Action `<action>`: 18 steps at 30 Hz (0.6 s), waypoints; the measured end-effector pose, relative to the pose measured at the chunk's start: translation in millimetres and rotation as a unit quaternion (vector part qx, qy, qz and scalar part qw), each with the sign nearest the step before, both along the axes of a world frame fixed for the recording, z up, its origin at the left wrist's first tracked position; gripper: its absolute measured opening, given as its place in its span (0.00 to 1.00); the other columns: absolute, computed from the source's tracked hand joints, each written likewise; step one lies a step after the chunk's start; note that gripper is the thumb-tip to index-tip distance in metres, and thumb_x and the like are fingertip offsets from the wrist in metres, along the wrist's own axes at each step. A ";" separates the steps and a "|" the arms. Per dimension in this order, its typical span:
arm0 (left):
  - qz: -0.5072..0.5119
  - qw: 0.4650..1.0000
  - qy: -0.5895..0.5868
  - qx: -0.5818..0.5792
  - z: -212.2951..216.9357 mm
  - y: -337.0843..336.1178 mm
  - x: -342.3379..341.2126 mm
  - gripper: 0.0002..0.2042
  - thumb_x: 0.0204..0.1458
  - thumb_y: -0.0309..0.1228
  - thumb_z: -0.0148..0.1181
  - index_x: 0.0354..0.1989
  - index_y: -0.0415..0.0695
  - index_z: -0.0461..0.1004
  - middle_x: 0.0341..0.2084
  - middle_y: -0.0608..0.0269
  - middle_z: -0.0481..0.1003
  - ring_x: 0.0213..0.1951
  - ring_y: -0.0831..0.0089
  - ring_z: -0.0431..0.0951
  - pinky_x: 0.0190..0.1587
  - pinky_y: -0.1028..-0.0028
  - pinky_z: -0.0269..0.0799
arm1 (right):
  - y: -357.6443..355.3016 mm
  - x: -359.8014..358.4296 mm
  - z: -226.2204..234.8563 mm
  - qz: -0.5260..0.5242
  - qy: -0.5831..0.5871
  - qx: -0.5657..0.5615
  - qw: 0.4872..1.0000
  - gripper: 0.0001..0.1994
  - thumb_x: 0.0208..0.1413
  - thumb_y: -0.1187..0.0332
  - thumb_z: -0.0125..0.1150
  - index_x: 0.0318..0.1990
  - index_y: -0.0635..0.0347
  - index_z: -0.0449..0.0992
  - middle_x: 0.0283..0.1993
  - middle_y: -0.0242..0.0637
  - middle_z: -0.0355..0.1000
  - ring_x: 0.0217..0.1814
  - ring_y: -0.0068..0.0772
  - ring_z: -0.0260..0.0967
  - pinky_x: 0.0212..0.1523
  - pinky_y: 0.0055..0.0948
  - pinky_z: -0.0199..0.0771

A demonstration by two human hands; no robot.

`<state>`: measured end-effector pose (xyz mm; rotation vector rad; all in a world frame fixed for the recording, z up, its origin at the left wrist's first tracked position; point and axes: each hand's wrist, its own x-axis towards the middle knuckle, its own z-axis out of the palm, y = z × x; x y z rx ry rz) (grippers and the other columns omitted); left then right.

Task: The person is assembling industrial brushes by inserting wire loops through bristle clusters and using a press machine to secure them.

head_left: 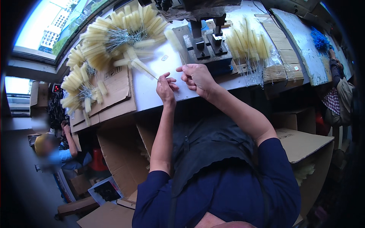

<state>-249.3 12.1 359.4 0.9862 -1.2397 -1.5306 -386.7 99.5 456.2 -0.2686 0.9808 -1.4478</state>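
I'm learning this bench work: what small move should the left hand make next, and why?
Probably lay its brush on the brush pile: the left hand pinches it at the near end, its far end points toward that pile, and the right hand holds another brush beside the press.

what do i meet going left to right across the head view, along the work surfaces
Large pale-yellow brush heap → left hand → right hand → smaller pale-yellow brush bunch → blue bundle.
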 end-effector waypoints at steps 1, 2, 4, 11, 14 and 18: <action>0.009 1.000 0.000 -0.001 1.1 -2.5 1.6 0.23 0.69 0.45 0.39 0.51 0.33 0.68 0.28 0.59 0.75 0.19 0.81 0.70 0.23 0.81 0.67 | 7.0 3.5 -4.1 0.019 0.069 -0.012 0.997 0.12 0.68 0.67 0.46 0.47 0.68 0.72 0.23 0.28 0.67 0.13 0.11 0.52 0.11 0.15 0.49; 0.001 1.000 0.011 0.006 7.0 -3.8 0.1 0.24 0.69 0.45 0.39 0.53 0.32 0.68 0.30 0.57 0.76 0.19 0.81 0.69 0.22 0.81 0.67 | 14.8 7.2 -10.4 0.021 0.111 -0.014 0.993 0.13 0.69 0.66 0.46 0.47 0.68 0.73 0.21 0.28 0.67 0.11 0.11 0.51 0.10 0.15 0.49; -0.014 0.998 0.052 0.013 23.3 -9.2 -1.6 0.25 0.68 0.44 0.42 0.56 0.30 0.66 0.37 0.51 0.77 0.17 0.82 0.68 0.20 0.80 0.68 | 34.1 13.0 -17.3 0.041 0.161 -0.011 0.986 0.14 0.69 0.66 0.46 0.47 0.68 0.74 0.21 0.28 0.68 0.12 0.11 0.52 0.11 0.15 0.51; -0.123 0.982 0.131 0.051 72.3 -10.3 -18.3 0.21 0.63 0.38 0.56 0.57 0.34 0.67 0.37 0.57 0.80 0.15 0.89 0.62 0.16 0.83 0.67 | 74.6 18.8 -40.3 0.102 0.373 0.025 0.922 0.15 0.67 0.66 0.47 0.47 0.69 0.77 0.21 0.32 0.73 0.26 0.19 0.68 0.34 0.24 0.70; -0.109 0.987 0.110 0.048 74.0 -2.2 -19.6 0.21 0.61 0.36 0.59 0.57 0.35 0.67 0.35 0.58 0.80 0.16 0.88 0.63 0.16 0.84 0.64 | 85.2 19.9 -61.4 0.068 0.426 -0.016 0.902 0.15 0.67 0.66 0.48 0.46 0.69 0.77 0.20 0.31 0.72 0.24 0.17 0.68 0.31 0.21 0.69; -0.131 0.984 0.113 0.046 72.9 5.4 -13.6 0.20 0.61 0.33 0.58 0.58 0.34 0.68 0.32 0.61 0.79 0.17 0.88 0.65 0.16 0.85 0.61 | 94.5 12.0 -56.8 0.135 0.342 0.046 0.929 0.17 0.68 0.62 0.49 0.50 0.69 0.75 0.23 0.32 0.73 0.24 0.16 0.68 0.30 0.19 0.70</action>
